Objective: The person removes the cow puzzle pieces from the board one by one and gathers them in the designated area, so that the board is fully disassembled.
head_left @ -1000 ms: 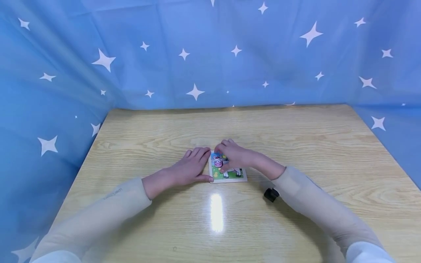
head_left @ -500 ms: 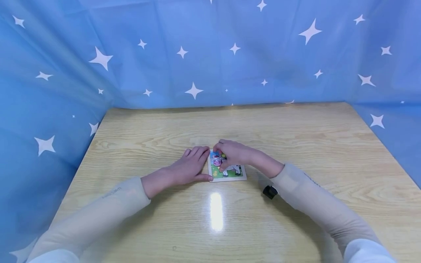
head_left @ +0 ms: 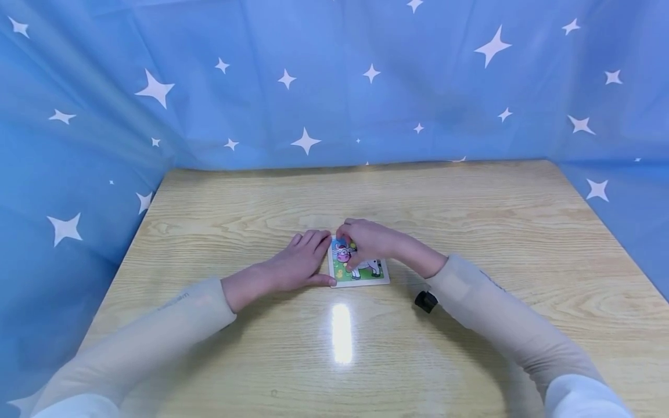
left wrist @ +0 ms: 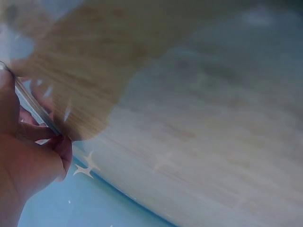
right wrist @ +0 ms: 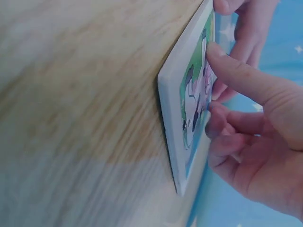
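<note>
A small flat cow picture board (head_left: 360, 278), with a pale raised border like a tray puzzle, lies on the table. Along its left side rests my left hand (head_left: 300, 264), thumb at the near corner and fingertips at the far corner, holding that edge. Over the picture bends my right hand (head_left: 373, 241); its thumb touches the middle and its curled fingers reach the upper part. The right wrist view shows that thumb (right wrist: 236, 71) on the picture; whether a loose piece sits between thumb and fingers is hidden.
The wood-grain table (head_left: 235, 360) extends around the board on all sides. A blue curtain with white stars (head_left: 313, 75) hangs behind it and at both sides. A small black object (head_left: 425, 301) is by the right sleeve cuff.
The head view shifts slightly. Both hands stay at the board in nearly the same pose; the right hand's fingers and thumb move only a little over the picture.
</note>
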`<action>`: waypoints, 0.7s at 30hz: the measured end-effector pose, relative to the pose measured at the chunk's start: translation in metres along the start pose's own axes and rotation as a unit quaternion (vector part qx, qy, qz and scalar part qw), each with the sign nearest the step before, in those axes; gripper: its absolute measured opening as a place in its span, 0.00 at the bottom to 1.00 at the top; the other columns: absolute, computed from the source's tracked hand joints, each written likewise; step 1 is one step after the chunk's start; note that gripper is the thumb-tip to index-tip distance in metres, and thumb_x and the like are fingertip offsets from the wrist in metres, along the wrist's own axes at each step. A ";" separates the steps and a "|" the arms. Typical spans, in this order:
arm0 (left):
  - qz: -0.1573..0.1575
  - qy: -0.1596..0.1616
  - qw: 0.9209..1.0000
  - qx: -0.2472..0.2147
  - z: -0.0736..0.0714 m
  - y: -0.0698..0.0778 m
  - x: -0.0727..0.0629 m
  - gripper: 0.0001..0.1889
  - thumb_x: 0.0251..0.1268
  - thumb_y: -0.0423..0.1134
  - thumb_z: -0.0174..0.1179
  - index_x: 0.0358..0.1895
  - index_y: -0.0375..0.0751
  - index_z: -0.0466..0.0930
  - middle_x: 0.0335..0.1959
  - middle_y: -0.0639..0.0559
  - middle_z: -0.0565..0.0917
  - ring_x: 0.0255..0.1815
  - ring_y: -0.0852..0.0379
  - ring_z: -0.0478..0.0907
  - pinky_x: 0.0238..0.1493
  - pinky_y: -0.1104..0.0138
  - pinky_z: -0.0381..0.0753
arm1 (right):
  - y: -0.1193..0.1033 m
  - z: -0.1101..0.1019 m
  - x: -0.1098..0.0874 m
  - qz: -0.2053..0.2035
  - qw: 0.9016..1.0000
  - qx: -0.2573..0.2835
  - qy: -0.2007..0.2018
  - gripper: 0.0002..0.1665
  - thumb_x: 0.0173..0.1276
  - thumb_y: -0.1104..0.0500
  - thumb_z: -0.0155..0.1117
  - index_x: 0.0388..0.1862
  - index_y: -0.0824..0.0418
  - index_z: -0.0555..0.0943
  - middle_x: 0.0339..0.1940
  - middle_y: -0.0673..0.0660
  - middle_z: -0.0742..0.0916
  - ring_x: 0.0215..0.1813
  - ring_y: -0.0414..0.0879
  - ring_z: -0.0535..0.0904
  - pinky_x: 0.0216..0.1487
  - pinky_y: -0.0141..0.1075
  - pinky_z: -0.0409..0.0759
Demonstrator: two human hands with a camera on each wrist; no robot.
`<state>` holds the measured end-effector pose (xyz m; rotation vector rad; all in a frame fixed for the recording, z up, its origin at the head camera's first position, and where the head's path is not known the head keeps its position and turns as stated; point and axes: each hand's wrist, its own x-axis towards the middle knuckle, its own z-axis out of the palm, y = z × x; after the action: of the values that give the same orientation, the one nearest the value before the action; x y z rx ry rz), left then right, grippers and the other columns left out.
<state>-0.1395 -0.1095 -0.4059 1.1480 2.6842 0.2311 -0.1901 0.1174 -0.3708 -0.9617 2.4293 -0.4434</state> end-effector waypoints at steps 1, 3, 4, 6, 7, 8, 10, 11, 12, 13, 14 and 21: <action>0.001 0.001 1.000 -0.001 0.000 0.000 0.000 0.52 0.82 0.64 0.61 0.84 0.19 0.56 0.84 0.29 0.62 0.83 0.34 0.59 0.79 0.40 0.65 | 0.000 0.000 0.000 0.000 1.000 -0.002 0.002 0.39 0.65 0.56 0.88 0.68 0.71 0.80 0.49 0.56 0.83 0.50 0.49 0.78 0.59 0.43 0.80; 0.001 0.000 1.000 -0.003 0.000 0.000 0.000 0.52 0.82 0.63 0.61 0.84 0.19 0.56 0.84 0.29 0.62 0.84 0.34 0.58 0.79 0.40 0.65 | 0.001 0.000 0.001 -0.003 1.000 -0.001 0.005 0.39 0.65 0.56 0.88 0.68 0.71 0.80 0.49 0.56 0.83 0.50 0.49 0.78 0.59 0.43 0.80; 0.001 0.000 1.000 -0.003 0.000 0.000 0.000 0.52 0.82 0.63 0.61 0.84 0.19 0.56 0.84 0.29 0.62 0.84 0.34 0.58 0.79 0.40 0.65 | 0.001 0.000 0.001 -0.003 1.000 0.002 0.006 0.39 0.65 0.56 0.88 0.67 0.71 0.80 0.49 0.56 0.83 0.51 0.49 0.78 0.60 0.43 0.80; 0.001 0.001 1.000 -0.004 0.000 -0.001 0.000 0.51 0.82 0.63 0.61 0.85 0.20 0.56 0.83 0.29 0.62 0.84 0.34 0.59 0.79 0.40 0.65 | 0.002 0.000 0.002 -0.003 1.000 0.011 0.007 0.38 0.64 0.57 0.89 0.67 0.70 0.80 0.51 0.57 0.83 0.52 0.50 0.78 0.61 0.44 0.80; 0.001 0.001 1.000 -0.006 0.000 -0.002 0.000 0.51 0.82 0.63 0.61 0.85 0.20 0.56 0.83 0.29 0.62 0.84 0.34 0.59 0.79 0.40 0.65 | 0.002 0.000 0.002 -0.002 1.000 0.015 0.006 0.38 0.64 0.57 0.89 0.66 0.70 0.80 0.51 0.57 0.83 0.52 0.50 0.78 0.61 0.44 0.80; 0.001 0.002 1.000 -0.006 0.000 -0.002 0.001 0.52 0.82 0.63 0.61 0.85 0.20 0.56 0.84 0.29 0.62 0.84 0.34 0.59 0.79 0.40 0.65 | 0.003 0.000 0.003 -0.002 1.000 0.020 0.005 0.38 0.64 0.58 0.89 0.66 0.70 0.79 0.52 0.57 0.83 0.53 0.50 0.78 0.62 0.44 0.80; 0.003 0.006 1.000 -0.006 0.002 -0.002 0.001 0.52 0.82 0.63 0.62 0.84 0.20 0.56 0.83 0.29 0.63 0.83 0.34 0.59 0.79 0.40 0.65 | 0.004 -0.001 0.004 0.001 1.000 0.025 0.000 0.39 0.63 0.58 0.89 0.66 0.70 0.79 0.53 0.57 0.83 0.54 0.51 0.78 0.64 0.45 0.80; 0.003 0.007 1.000 -0.006 0.002 -0.002 0.002 0.52 0.82 0.63 0.62 0.84 0.19 0.56 0.83 0.29 0.63 0.83 0.34 0.59 0.79 0.40 0.65 | 0.005 -0.001 0.005 0.003 1.000 0.027 -0.003 0.39 0.62 0.58 0.89 0.65 0.70 0.78 0.54 0.58 0.83 0.55 0.51 0.78 0.65 0.45 0.80; 0.004 0.008 1.000 -0.007 0.003 -0.002 0.002 0.52 0.82 0.63 0.62 0.84 0.19 0.56 0.83 0.29 0.63 0.83 0.34 0.59 0.79 0.40 0.65 | 0.006 -0.001 0.006 0.005 1.000 0.029 -0.007 0.39 0.62 0.59 0.89 0.65 0.70 0.78 0.54 0.58 0.83 0.55 0.51 0.78 0.65 0.45 0.79; 0.004 0.008 1.000 -0.007 0.003 -0.001 0.002 0.52 0.82 0.63 0.62 0.84 0.19 0.56 0.83 0.29 0.63 0.83 0.34 0.59 0.79 0.39 0.65 | 0.006 -0.001 0.006 0.008 0.999 0.033 -0.011 0.39 0.62 0.59 0.90 0.65 0.70 0.78 0.55 0.58 0.82 0.55 0.51 0.78 0.65 0.45 0.79; 0.004 0.008 1.000 -0.007 0.004 -0.001 0.002 0.52 0.82 0.63 0.62 0.84 0.19 0.56 0.83 0.29 0.63 0.83 0.34 0.59 0.79 0.39 0.65 | 0.006 -0.001 0.007 0.009 0.999 0.034 -0.014 0.39 0.62 0.59 0.90 0.65 0.70 0.78 0.55 0.58 0.82 0.55 0.51 0.78 0.66 0.45 0.79; 0.002 0.007 1.000 -0.007 0.003 -0.001 0.001 0.52 0.82 0.63 0.62 0.84 0.19 0.56 0.83 0.29 0.62 0.84 0.34 0.58 0.79 0.40 0.64 | 0.008 0.001 0.006 0.015 0.999 0.034 -0.011 0.40 0.62 0.58 0.90 0.66 0.70 0.78 0.55 0.58 0.82 0.56 0.51 0.79 0.65 0.44 0.80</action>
<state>-0.1401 -0.1093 -0.4090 1.1521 2.6880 0.2599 -0.1975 0.1182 -0.3771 -0.8956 2.3898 -0.4984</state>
